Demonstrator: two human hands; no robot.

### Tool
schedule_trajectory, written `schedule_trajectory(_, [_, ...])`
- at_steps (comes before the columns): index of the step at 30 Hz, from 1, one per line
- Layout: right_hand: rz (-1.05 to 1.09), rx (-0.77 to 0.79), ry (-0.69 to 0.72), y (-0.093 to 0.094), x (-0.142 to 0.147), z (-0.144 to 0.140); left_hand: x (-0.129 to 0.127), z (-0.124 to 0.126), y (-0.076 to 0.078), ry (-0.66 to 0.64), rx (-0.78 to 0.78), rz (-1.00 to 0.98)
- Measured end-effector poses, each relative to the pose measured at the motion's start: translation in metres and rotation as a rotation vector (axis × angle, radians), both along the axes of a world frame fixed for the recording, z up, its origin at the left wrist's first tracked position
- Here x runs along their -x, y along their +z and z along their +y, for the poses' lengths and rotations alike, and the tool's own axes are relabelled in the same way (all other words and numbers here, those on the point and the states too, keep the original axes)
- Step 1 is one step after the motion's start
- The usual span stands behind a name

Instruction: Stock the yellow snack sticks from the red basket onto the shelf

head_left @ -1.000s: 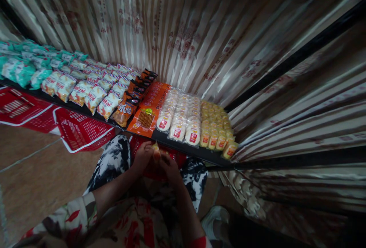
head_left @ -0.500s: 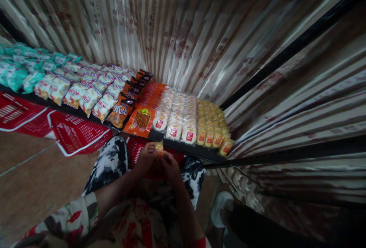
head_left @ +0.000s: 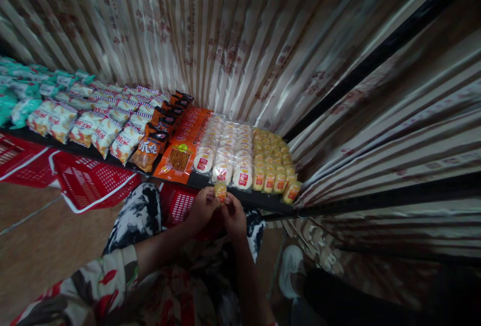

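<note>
Between my two hands, just in front of the shelf edge, is a small yellow wrapped snack (head_left: 220, 192) with an orange-red label. My left hand (head_left: 203, 208) pinches it from the left side. On its lower right, the fingers of my right hand (head_left: 233, 216) are closed on it too. Rows of matching yellow wrapped snacks (head_left: 269, 178) stand at the right end of the black shelf (head_left: 259, 199). Left of them lie stacks of round white wrapped crackers (head_left: 242, 176) with red labels.
An orange snack pack (head_left: 178, 158), orange-black bags (head_left: 149, 148), white bags (head_left: 127, 141) and teal bags (head_left: 25, 110) line the shelf leftward. Red baskets (head_left: 93, 183) sit below. Behind hangs a striped curtain (head_left: 233, 40), crossed by a dark pole (head_left: 361, 75). Another person's shoe (head_left: 290, 271) is at lower right.
Both hands have moved slightly right with the yellow snack, closer to the white crackers. The shelf has shifted a little left in view.
</note>
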State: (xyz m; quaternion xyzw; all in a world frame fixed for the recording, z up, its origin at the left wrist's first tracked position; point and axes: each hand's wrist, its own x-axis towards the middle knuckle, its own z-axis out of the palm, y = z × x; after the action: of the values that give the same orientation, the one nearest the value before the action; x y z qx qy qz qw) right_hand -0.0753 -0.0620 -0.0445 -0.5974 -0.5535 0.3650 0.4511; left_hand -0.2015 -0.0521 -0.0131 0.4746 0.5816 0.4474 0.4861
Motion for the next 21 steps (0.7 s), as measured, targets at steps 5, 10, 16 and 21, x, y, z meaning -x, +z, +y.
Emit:
schedule_trajectory(5, [-0.093,-0.034,-0.101,0.015,-0.015,0.003,-0.023,0.011,0.004,0.022,-0.074,0.046])
schedule_trajectory(10, [-0.149,-0.063,-0.181,0.031,-0.029,0.005,-0.046,0.021,0.009,-0.048,-0.111,0.042])
schedule_trajectory(16, [-0.218,-0.078,-0.29,0.038,-0.047,0.003,-0.076,0.029,0.014,-0.11,-0.148,0.085])
schedule_trajectory(21, [-0.302,-0.112,-0.384,0.031,-0.066,-0.001,-0.104,0.035,0.019,-0.178,-0.136,0.136])
